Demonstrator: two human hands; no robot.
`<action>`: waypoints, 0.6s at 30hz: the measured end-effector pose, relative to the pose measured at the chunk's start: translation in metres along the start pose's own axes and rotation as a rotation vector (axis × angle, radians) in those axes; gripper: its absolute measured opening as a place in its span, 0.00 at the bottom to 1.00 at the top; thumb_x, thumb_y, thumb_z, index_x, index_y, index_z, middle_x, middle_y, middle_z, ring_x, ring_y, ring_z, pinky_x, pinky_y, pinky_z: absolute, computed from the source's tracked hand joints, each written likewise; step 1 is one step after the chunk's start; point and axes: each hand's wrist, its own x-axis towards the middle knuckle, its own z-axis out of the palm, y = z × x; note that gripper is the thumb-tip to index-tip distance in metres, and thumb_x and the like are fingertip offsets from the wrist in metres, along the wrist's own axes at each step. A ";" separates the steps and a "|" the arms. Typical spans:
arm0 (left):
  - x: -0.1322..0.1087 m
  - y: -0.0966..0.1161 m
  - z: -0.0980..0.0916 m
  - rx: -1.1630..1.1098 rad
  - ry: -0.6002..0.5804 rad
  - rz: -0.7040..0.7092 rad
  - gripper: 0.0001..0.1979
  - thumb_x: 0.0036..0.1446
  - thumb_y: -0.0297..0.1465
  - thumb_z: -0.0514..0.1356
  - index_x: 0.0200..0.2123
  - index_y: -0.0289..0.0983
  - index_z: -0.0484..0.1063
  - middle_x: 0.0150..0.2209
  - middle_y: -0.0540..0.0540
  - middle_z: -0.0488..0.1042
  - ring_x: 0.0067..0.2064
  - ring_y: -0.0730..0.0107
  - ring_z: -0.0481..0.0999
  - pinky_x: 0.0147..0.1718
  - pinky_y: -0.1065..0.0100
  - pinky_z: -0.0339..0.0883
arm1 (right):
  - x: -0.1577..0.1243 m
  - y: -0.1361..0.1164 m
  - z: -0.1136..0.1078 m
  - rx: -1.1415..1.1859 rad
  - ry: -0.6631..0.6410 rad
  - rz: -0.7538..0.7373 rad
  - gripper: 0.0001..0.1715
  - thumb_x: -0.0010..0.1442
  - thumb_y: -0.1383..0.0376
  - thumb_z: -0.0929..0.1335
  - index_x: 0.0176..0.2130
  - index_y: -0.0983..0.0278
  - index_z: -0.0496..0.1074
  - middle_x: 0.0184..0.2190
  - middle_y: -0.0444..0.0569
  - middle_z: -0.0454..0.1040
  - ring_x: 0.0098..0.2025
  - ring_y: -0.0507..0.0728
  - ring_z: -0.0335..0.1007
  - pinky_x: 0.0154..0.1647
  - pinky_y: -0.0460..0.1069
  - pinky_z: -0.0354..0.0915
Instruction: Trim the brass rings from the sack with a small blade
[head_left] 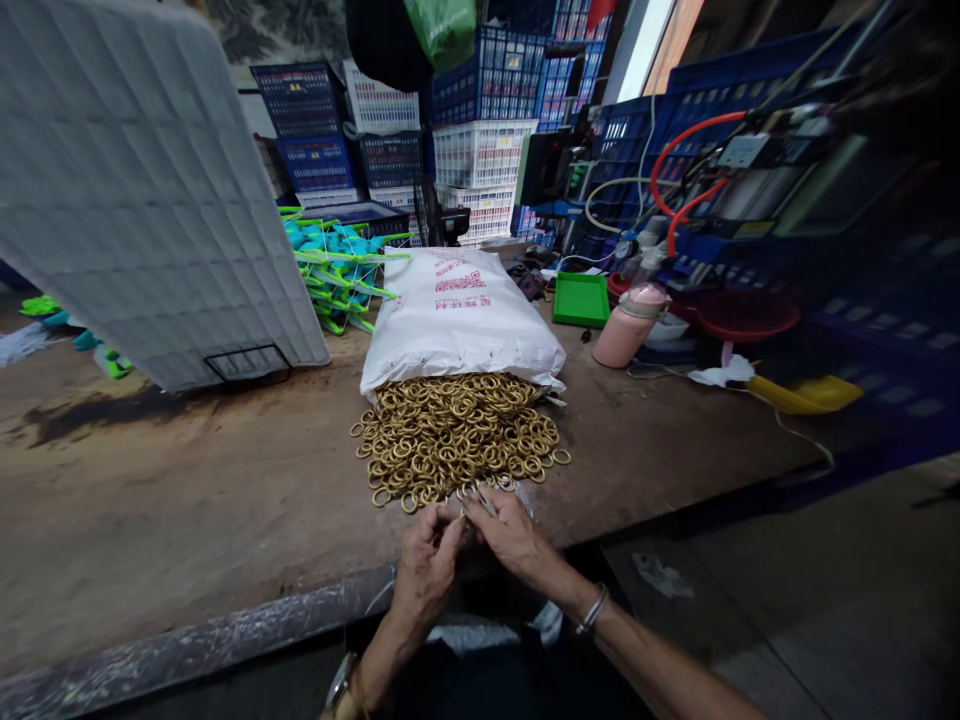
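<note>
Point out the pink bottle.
Head view: the pink bottle stands on the table right of the white sack, between the green tray and the red bowl.

Sack (461,320) at the middle of the counter (187,500), its heap of rings (457,435) spilling out on the near side.
The left hand (427,570) and right hand (510,540) meet at the heap's near edge. A panel (142,200) leans at the left, with a pile of plastic parts (334,265) between it and the sack. Right of the sack lie a tray (581,298), a bottle (628,328) and, farther right, a scoop (806,395). Stacked crates (484,155) stand far behind.
</note>
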 end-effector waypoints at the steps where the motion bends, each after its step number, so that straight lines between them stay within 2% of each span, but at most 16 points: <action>1: 0.000 0.001 0.001 -0.060 -0.018 -0.043 0.08 0.51 0.32 0.56 0.23 0.36 0.66 0.22 0.52 0.66 0.26 0.74 0.65 0.28 0.73 0.58 | 0.000 0.001 0.000 0.012 0.008 0.005 0.18 0.57 0.57 0.58 0.21 0.64 0.58 0.17 0.38 0.55 0.21 0.48 0.51 0.22 0.44 0.50; 3: -0.001 0.001 0.001 -0.198 -0.073 -0.174 0.09 0.51 0.35 0.56 0.23 0.36 0.65 0.19 0.54 0.63 0.21 0.77 0.61 0.22 0.75 0.55 | 0.000 0.003 0.000 0.029 0.020 0.014 0.19 0.57 0.56 0.58 0.20 0.64 0.58 0.16 0.38 0.55 0.21 0.48 0.51 0.22 0.44 0.50; 6: -0.004 0.000 0.001 -0.421 -0.179 -0.396 0.12 0.51 0.40 0.56 0.25 0.36 0.63 0.16 0.57 0.57 0.15 0.82 0.50 0.14 0.77 0.45 | 0.000 0.004 0.001 0.078 0.000 0.022 0.19 0.57 0.56 0.58 0.21 0.64 0.60 0.17 0.39 0.57 0.21 0.48 0.53 0.23 0.43 0.51; 8: -0.007 -0.002 0.001 -0.545 -0.224 -0.460 0.13 0.52 0.41 0.55 0.27 0.36 0.63 0.17 0.57 0.57 0.15 0.83 0.47 0.13 0.77 0.40 | 0.000 0.004 0.002 0.115 -0.017 0.024 0.19 0.58 0.56 0.58 0.22 0.64 0.61 0.18 0.39 0.59 0.22 0.48 0.55 0.24 0.43 0.53; 11: -0.008 -0.004 0.000 -0.598 -0.241 -0.439 0.14 0.52 0.41 0.55 0.26 0.36 0.63 0.18 0.57 0.58 0.15 0.84 0.48 0.13 0.77 0.40 | -0.001 0.002 0.002 0.112 -0.014 -0.006 0.18 0.58 0.56 0.58 0.24 0.65 0.62 0.19 0.40 0.61 0.23 0.48 0.56 0.25 0.43 0.54; 15: -0.006 -0.002 0.001 -0.464 -0.209 -0.394 0.17 0.51 0.44 0.55 0.22 0.36 0.63 0.13 0.58 0.54 0.14 0.83 0.48 0.14 0.76 0.42 | -0.003 -0.002 0.001 0.017 -0.028 -0.045 0.17 0.56 0.56 0.60 0.24 0.65 0.63 0.20 0.39 0.61 0.25 0.48 0.55 0.25 0.43 0.52; 18: -0.005 0.003 0.002 -0.379 -0.175 -0.371 0.18 0.48 0.45 0.57 0.21 0.36 0.63 0.13 0.58 0.55 0.15 0.82 0.49 0.14 0.76 0.42 | -0.003 -0.001 0.002 0.029 -0.032 -0.039 0.17 0.56 0.56 0.61 0.23 0.64 0.63 0.20 0.39 0.60 0.25 0.48 0.54 0.25 0.42 0.52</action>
